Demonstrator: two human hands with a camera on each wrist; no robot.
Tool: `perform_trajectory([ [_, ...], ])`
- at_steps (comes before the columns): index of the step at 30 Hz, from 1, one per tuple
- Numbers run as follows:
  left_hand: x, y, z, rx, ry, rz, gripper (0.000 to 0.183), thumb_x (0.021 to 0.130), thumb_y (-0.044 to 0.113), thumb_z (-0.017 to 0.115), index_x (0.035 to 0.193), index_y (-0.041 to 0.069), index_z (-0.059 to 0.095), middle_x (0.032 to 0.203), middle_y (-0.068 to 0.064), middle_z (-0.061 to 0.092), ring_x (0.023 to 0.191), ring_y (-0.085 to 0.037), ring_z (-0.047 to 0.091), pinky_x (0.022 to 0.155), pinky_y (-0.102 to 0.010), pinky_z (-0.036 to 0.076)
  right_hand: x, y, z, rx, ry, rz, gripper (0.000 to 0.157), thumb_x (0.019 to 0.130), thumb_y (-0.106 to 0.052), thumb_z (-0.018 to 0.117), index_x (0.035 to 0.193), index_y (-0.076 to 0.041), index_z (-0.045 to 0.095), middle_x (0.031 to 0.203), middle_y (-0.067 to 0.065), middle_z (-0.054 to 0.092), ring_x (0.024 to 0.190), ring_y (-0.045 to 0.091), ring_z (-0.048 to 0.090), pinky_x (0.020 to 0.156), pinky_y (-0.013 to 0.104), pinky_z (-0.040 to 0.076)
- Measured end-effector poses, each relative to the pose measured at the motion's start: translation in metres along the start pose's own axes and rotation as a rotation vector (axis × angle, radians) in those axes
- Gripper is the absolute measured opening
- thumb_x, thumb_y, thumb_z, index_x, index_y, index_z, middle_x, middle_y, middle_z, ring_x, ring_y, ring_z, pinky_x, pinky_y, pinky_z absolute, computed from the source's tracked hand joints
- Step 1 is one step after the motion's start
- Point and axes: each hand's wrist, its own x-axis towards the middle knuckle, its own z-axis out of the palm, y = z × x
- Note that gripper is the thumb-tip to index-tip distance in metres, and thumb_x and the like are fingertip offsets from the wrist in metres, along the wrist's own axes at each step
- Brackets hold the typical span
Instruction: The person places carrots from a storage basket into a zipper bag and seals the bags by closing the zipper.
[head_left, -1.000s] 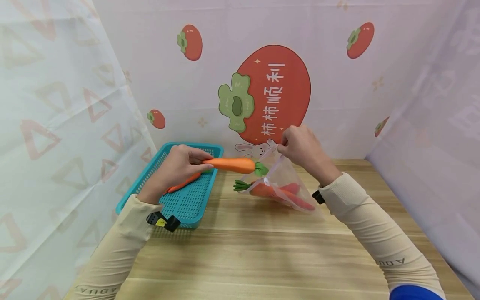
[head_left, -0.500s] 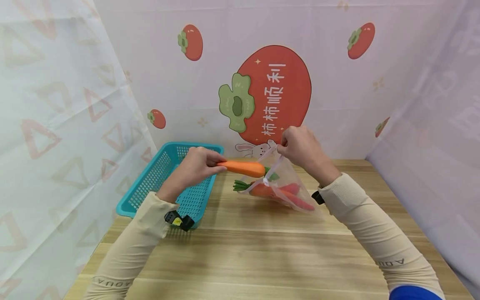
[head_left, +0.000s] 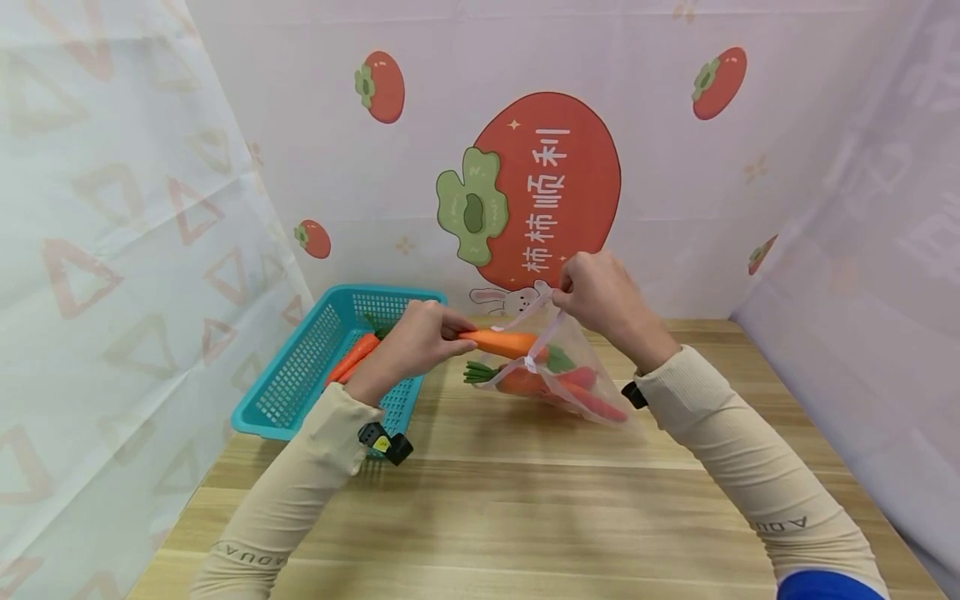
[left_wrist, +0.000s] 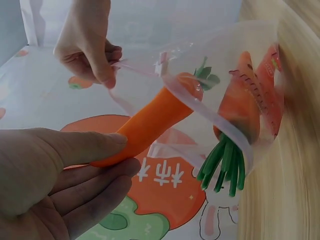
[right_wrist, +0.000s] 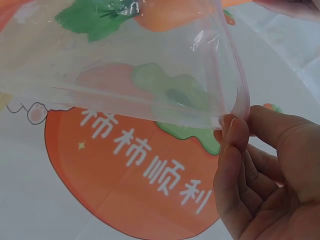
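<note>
My left hand [head_left: 420, 337] pinches the thin end of an orange carrot [head_left: 502, 342] between thumb and fingers. The carrot's green leafy end [left_wrist: 206, 77] points into the mouth of a clear zip bag [right_wrist: 150, 100]. My right hand [head_left: 603, 300] pinches the upper corner of the bag's pink-edged opening and holds it up. Low in the bag lies another carrot [left_wrist: 240, 102], its green stalks [left_wrist: 224, 162] sticking out of the mouth. A printed reddish patch [left_wrist: 270, 90] shows on the bag near its far end.
A blue perforated basket [head_left: 281, 417] stands on the wooden table [head_left: 525, 517] to the left, with orange-red carrots [head_left: 352, 358] in it, partly hidden by my left arm. Behind the table rises a printed backdrop [head_left: 660, 208], with white cloth walls at both sides.
My left hand has carried the carrot rightward from over the basket, and its leafy end has passed into the bag's mouth. The right hand stays at the bag's corner.
</note>
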Motion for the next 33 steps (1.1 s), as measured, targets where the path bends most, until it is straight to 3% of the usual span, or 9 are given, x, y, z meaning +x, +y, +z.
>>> perform_trajectory([
  [7, 0.009, 0.009, 0.014, -0.009, -0.011, 0.04, 0.025, 0.096, 0.015, 0.079, 0.117, 0.002, 0.08, 0.106, -0.013, 0.082, 0.087, -0.016, 0.08, 0.074, -0.025, 0.064, 0.0, 0.001, 0.0, 0.009, 0.0, -0.014, 0.022, 0.092, -0.009, 0.071, 0.071, -0.004, 0.074, 0.068, 0.009, 0.07, 0.06, 0.022, 0.056, 0.056, 0.032, 0.045],
  [17, 0.016, 0.023, 0.029, -0.049, -0.02, 0.091, 0.024, 0.094, 0.012, 0.081, 0.115, 0.0, 0.08, 0.109, -0.014, 0.082, 0.096, -0.02, 0.081, 0.085, -0.031, 0.065, 0.0, -0.002, -0.001, 0.008, 0.018, -0.031, 0.028, 0.092, -0.009, 0.071, 0.064, -0.007, 0.068, 0.059, 0.005, 0.061, 0.054, 0.018, 0.048, 0.052, 0.03, 0.039],
  [24, 0.013, 0.016, 0.019, -0.054, 0.001, 0.072, 0.025, 0.096, 0.014, 0.078, 0.117, 0.001, 0.079, 0.109, -0.012, 0.082, 0.097, -0.02, 0.081, 0.085, -0.033, 0.065, 0.0, 0.002, -0.002, 0.028, -0.001, -0.015, 0.025, 0.093, -0.009, 0.072, 0.069, -0.004, 0.072, 0.067, 0.009, 0.07, 0.057, 0.019, 0.054, 0.055, 0.031, 0.044],
  [33, 0.009, -0.009, -0.011, 0.037, 0.024, -0.022, 0.028, 0.097, 0.019, 0.078, 0.12, 0.003, 0.078, 0.115, -0.014, 0.08, 0.104, -0.025, 0.079, 0.091, -0.041, 0.064, -0.001, 0.008, -0.003, 0.011, 0.006, -0.016, 0.026, 0.093, -0.011, 0.074, 0.067, -0.005, 0.072, 0.063, 0.007, 0.069, 0.057, 0.019, 0.055, 0.055, 0.032, 0.044],
])
